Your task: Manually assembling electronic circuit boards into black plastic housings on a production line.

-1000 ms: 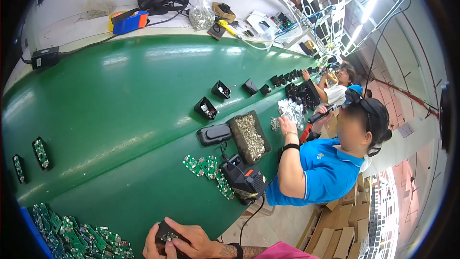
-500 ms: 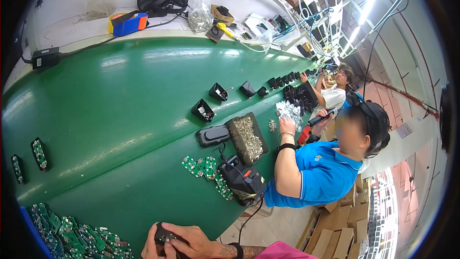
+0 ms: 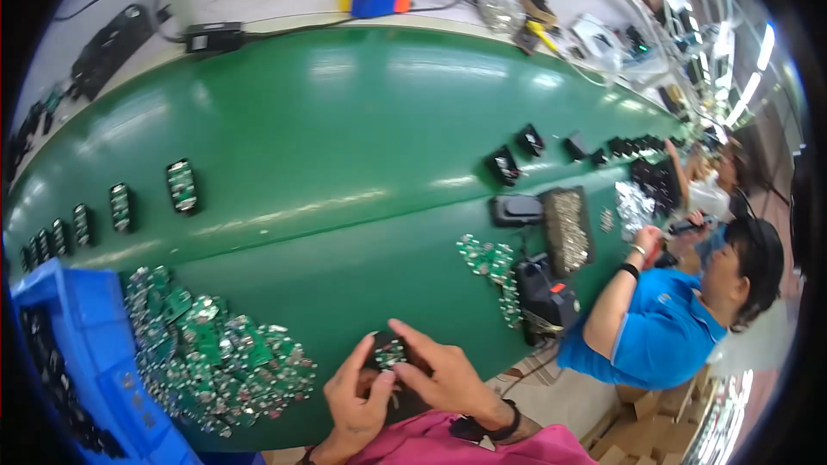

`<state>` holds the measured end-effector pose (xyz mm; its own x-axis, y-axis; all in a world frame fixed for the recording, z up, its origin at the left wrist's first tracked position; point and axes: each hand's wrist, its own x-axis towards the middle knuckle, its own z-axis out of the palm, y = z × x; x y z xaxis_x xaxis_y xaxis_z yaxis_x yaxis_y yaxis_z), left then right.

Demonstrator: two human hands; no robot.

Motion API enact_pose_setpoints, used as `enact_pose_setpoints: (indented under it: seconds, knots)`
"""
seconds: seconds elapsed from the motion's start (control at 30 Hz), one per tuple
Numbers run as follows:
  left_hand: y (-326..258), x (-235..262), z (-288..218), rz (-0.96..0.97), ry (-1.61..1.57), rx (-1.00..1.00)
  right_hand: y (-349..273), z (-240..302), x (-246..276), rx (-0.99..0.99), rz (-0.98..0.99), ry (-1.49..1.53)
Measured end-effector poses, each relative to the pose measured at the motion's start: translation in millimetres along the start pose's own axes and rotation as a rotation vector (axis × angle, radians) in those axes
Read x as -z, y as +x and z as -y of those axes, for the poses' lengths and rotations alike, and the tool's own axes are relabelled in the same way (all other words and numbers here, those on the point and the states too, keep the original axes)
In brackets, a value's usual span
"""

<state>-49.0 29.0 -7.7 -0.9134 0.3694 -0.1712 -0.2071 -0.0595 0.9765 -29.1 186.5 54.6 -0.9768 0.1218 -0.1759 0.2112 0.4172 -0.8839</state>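
A small black plastic case with a green circuit board (image 3: 389, 353) in its top is held between my two hands, just over the near edge of the green workbench. My left hand (image 3: 355, 396) grips its left side, thumb up against the board. From the right, my right hand (image 3: 444, 375) holds the other side, its thumb also at the board. The underside of the case is hidden by my fingers. Left of my hands lies a large heap of loose green circuit boards (image 3: 233, 362).
Blue bins (image 3: 90, 306) with black parts stand at the left. Black cases with boards (image 3: 182, 187) form a row along the bench. Right are a black device (image 3: 547, 293), a tray of small metal parts (image 3: 551, 207), more boards (image 3: 487, 263) and a co-worker in blue (image 3: 655, 314).
My view has swung left, so the bench things sit further right and the blue bins have come into sight. Both hands still hold the case, now more fully in view.
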Motion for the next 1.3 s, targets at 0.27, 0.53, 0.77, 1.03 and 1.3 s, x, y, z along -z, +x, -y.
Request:
enact_pose_setpoints:
  seconds: [0.27, 0.53, 0.77, 1.03, 1.3]
  knots:
    - [0, 6, -12, 0.021, -0.143, 0.052, 92, 22, 4, -0.053, -0.037, 0.063]
    - [-7, 11, -13, 0.089, -0.19, 0.08, 233, 35, -32, -0.061, -0.063, 0.074]
    - [-5, 0, -14, 0.081, -0.291, 0.141, 242, 25, -18, 0.098, -0.192, -0.281]
    - [-7, 11, 3, 0.059, -0.254, 0.155, 176, 24, 109, -0.121, -0.606, -1.154]
    - [-4, 4, -9, 0.115, -0.331, 0.107, 183, -44, 165, -0.504, -0.461, -1.115]
